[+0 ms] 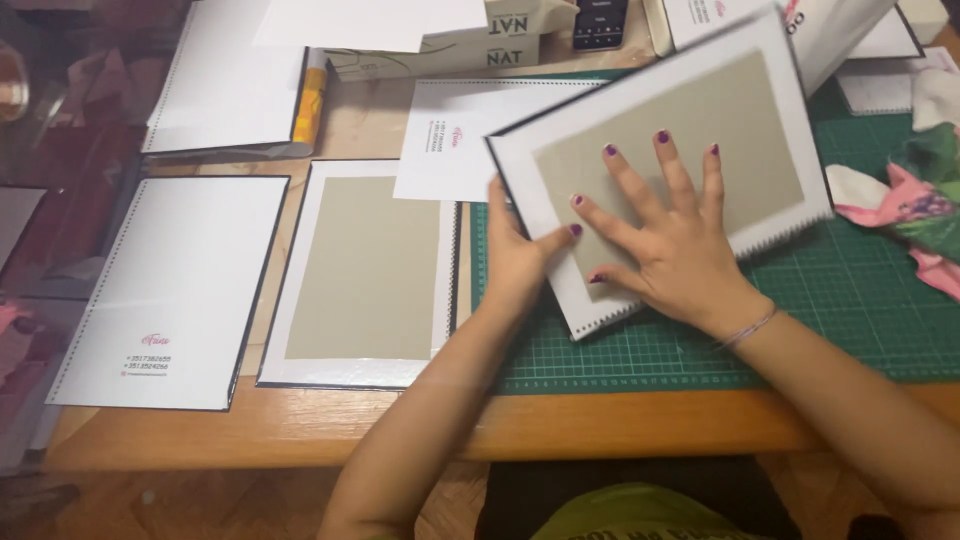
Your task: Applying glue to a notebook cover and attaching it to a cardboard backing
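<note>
- Right hand (668, 240) pressed flat on a tilted cover board (700, 110), fingers spread wide over its grey-brown centre panel, gripping nothing.
- Left hand (520, 250) at the board's left edge, thumb over the top face, remaining fingers tucked beneath and hidden; pinching that edge, though exactly how tightly cannot be told.
- Cover board lying askew on the green cutting mat (860, 300), white border with a punched row of holes along its lower edge; upper right corner overlapping white packaging (830, 30) that is cut off by the top of the view.
- Second cover board (370, 270) flat on the wooden table (400, 430), just left of the mat, its top right corner covered by a white printed sheet (450, 140).
- White notebook cover (170, 290) further left, near the table edge, small print too tiny to make out.
- Another white cover (230, 80) at upper left, partly out of frame, a yellow object (314, 95) half hidden beneath it.
- Cardboard box (480, 45) at top, mostly concealed by a loose white paper (370, 20).
- Dark calculator-like device (600, 22), only its lower part visible.
- Pink and green cloth (915, 200) at the right edge, cut off.
</note>
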